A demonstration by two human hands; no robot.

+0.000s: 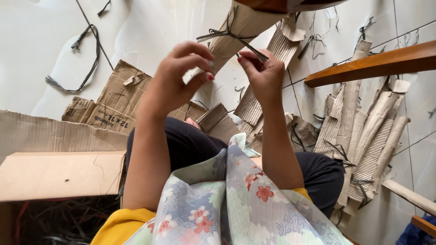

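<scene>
My left hand [179,77] grips the near end of a rolled tube of brown cardboard [236,34] that points up and away. Dark string [225,34] is wound round the roll. My right hand [263,72] pinches one end of that string just beside the roll. Both arms reach up over my lap, which is draped with a floral cloth [236,204].
Torn corrugated cardboard pieces [113,97] lie on the white tiled floor ahead. A pile of rolled cardboard strips [368,136] lies at right under a wooden bar [372,66]. An open cardboard box [54,174] sits at lower left. Loose dark string [88,59] lies at upper left.
</scene>
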